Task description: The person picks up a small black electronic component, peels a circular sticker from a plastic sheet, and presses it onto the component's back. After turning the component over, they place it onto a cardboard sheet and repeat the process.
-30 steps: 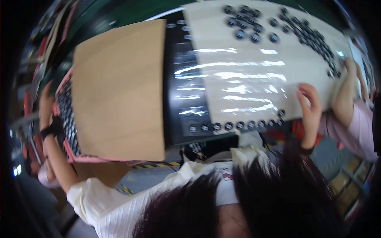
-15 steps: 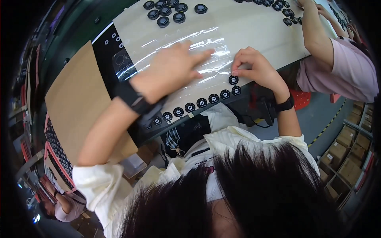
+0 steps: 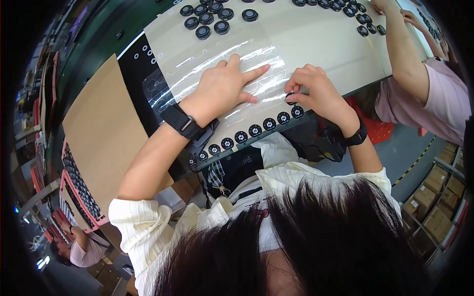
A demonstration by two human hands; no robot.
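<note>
In the head view the left hand [image 3: 224, 89] lies flat, fingers spread, holding nothing and pressing on a clear plastic sheet [image 3: 207, 61] spread over the pale tabletop [image 3: 316, 42], while the right hand [image 3: 313, 91] pinches 1 small black round disc [image 3: 291, 97] between thumb and curled fingers at the sheet's near edge. A row of like discs [image 3: 255, 130] runs along the tabletop's front edge just below both hands, a cluster of black caps [image 3: 210, 17] sits at the far side, a brown cardboard sheet [image 3: 103, 128] lies to the left, and another person's arm [image 3: 405, 54] reaches in from the right.

Grey floor [image 3: 410, 148], stacked cardboard boxes [image 3: 437, 207]
</note>
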